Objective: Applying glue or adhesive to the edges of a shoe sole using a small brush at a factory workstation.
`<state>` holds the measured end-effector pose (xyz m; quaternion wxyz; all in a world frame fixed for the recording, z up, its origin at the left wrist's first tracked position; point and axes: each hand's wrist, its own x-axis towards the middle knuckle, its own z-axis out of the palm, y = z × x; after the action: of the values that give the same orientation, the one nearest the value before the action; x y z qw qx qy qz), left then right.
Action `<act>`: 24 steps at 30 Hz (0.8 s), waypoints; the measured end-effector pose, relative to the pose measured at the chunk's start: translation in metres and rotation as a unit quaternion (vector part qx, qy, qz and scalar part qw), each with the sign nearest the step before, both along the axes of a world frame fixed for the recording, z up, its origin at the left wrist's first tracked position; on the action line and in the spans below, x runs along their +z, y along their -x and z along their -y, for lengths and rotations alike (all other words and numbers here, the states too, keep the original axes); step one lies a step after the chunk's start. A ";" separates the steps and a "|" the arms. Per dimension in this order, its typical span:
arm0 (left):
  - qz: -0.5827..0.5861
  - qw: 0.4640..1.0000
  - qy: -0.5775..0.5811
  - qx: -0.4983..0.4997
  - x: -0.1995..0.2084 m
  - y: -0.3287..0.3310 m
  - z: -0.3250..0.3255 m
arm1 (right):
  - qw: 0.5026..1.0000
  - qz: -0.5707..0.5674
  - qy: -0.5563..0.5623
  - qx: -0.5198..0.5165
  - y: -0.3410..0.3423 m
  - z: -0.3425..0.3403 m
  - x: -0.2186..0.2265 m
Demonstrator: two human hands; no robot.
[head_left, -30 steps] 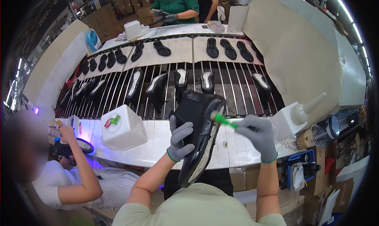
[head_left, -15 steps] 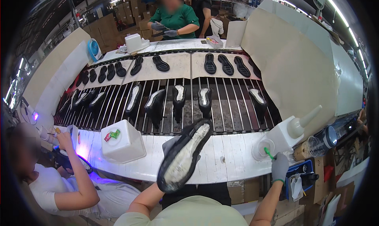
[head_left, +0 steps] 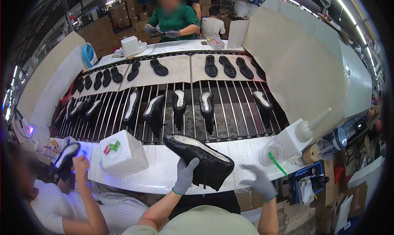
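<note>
My left hand (head_left: 184,176), in a grey glove, grips a black shoe upper (head_left: 213,169) over the near edge of the white table. The upper is tilted, its whitish underside facing up and its toe pointing left. To the right of its heel, my gloved right hand (head_left: 260,182) is empty, its fingers spread and slightly blurred. A green-handled brush (head_left: 278,164) leans in a clear cup (head_left: 267,149), its handle sticking out toward me. Beside that cup stands a white squeeze bottle (head_left: 287,141) with a long spout.
Several black uppers (head_left: 155,114) stand on a conveyor of metal rods (head_left: 236,112), with black soles (head_left: 210,66) on a pale sheet behind. An upturned white tub (head_left: 131,153) is on the left. One co-worker (head_left: 61,194) sits at left; another (head_left: 174,19) stands across.
My right hand has let go of the brush, left in the cup, and moved left toward the upper. My left hand has turned the upper from upright to nearly crosswise.
</note>
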<state>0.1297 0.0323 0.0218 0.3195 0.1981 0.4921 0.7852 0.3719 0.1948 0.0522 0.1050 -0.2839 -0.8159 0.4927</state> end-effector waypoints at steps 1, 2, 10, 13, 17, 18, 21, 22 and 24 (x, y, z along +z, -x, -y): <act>0.002 1.000 0.012 -0.024 0.002 -0.001 -0.003 | 0.997 0.003 0.055 0.056 0.013 0.013 -0.009; 0.005 1.000 0.013 -0.027 0.001 -0.004 -0.007 | 0.983 -0.024 0.163 0.080 0.021 0.027 -0.033; -0.090 0.968 0.151 -0.177 -0.006 -0.006 -0.026 | 0.771 -0.301 0.537 -0.161 0.052 0.070 -0.060; -0.247 0.875 0.306 -0.282 0.014 -0.002 -0.022 | 0.796 -0.323 0.466 -0.212 0.051 0.053 -0.051; -0.307 0.875 0.255 -0.274 0.022 0.005 -0.016 | 0.817 -0.326 0.392 -0.270 0.060 0.016 -0.054; -0.306 0.874 0.257 -0.276 0.025 0.006 -0.015 | 0.820 -0.324 0.376 -0.285 0.064 0.004 -0.058; -0.344 0.854 0.286 -0.265 0.029 0.010 -0.012 | 0.838 -0.350 0.278 -0.313 0.088 -0.033 -0.049; -0.369 0.831 0.326 -0.260 0.025 0.012 -0.010 | 0.846 -0.324 0.268 -0.328 0.099 -0.049 -0.050; -0.393 0.802 0.370 -0.255 0.003 0.014 -0.006 | 0.863 -0.291 0.244 -0.333 0.123 -0.078 -0.047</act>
<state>0.1154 0.0388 0.0251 0.3359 0.4749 0.7604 0.2889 0.2490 0.2732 0.0051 0.4223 -0.3990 -0.4592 0.6720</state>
